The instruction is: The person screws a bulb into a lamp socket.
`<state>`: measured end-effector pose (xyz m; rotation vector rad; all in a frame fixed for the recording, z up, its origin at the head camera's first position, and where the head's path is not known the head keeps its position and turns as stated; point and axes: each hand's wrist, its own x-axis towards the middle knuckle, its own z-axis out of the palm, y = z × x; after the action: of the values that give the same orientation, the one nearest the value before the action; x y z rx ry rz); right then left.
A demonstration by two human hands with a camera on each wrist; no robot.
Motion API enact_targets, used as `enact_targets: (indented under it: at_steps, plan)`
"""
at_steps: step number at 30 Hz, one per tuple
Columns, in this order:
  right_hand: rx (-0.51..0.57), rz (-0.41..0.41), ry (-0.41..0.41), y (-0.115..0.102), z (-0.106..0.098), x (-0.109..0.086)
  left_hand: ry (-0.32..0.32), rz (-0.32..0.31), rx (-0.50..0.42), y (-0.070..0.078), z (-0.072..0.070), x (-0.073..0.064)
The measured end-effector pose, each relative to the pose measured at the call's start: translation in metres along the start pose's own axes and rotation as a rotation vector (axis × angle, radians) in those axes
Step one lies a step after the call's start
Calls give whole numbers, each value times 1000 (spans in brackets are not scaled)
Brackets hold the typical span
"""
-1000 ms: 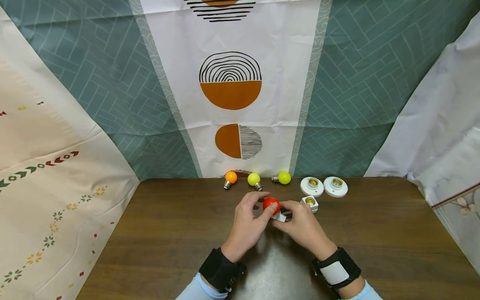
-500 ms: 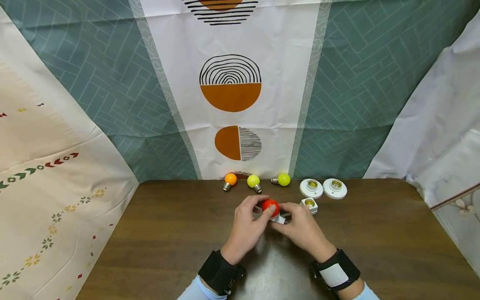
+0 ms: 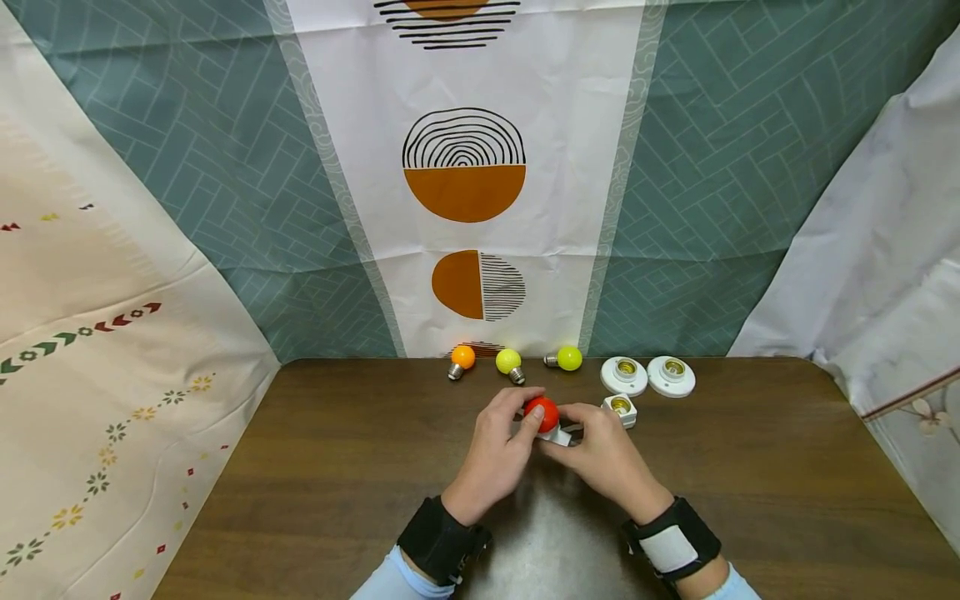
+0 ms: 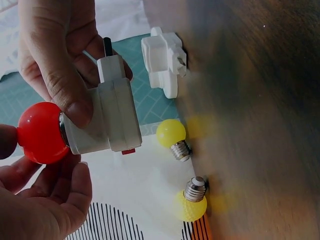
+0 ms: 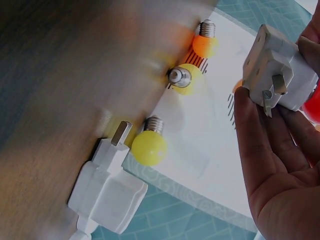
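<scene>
"What are your hands doing?"

"My left hand [image 3: 495,446] pinches the red bulb [image 3: 542,414] between thumb and fingers. My right hand [image 3: 603,454] grips the white plug-in socket [image 4: 107,122], thumb on one face, fingers behind. I've got both held up over the bench [image 3: 360,467], with the bulb in the socket's mouth."

"What could spoil it?"

"A tilt, I'd judge: turning the bulb crooked could make the thread bind. The globe looks slick, so my left grip might slip, and if my right one slackened, the socket could spin along with the bulb."

"How does it look?"

"The bulb is round and glossy, with silver metal [image 4: 63,129] showing where it meets the socket; I can't tell whether it's fully in. The socket is boxy, with metal prongs [image 5: 279,84] sticking out."

"And beyond your hands?"

"A square socket [image 3: 621,408] just past my right, then one round holder [image 3: 624,379] and another [image 3: 672,379]. Along the back lie an orange bulb [image 3: 463,357], a yellow bulb [image 3: 507,361] and a yellow-green bulb [image 3: 569,358]."
</scene>
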<state>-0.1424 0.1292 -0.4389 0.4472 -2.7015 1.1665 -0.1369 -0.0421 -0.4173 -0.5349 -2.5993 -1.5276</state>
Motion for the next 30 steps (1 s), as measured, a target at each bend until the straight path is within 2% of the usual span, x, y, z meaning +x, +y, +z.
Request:
enact_targets:
  at_steps: [8,15,22,30]
  plan:
    - [6,43,-15,-1,0,0,52,-54,-41,0,2,1]
    - [-8,31,-6,0,0,1,99,-45,-15,0,3,2]
    - [-18,25,-12,-1,1,1,73,-54,-40,-1,3,1]
    - [3,24,-33,-2,1,1,0,-6,-23,-4,1,1]
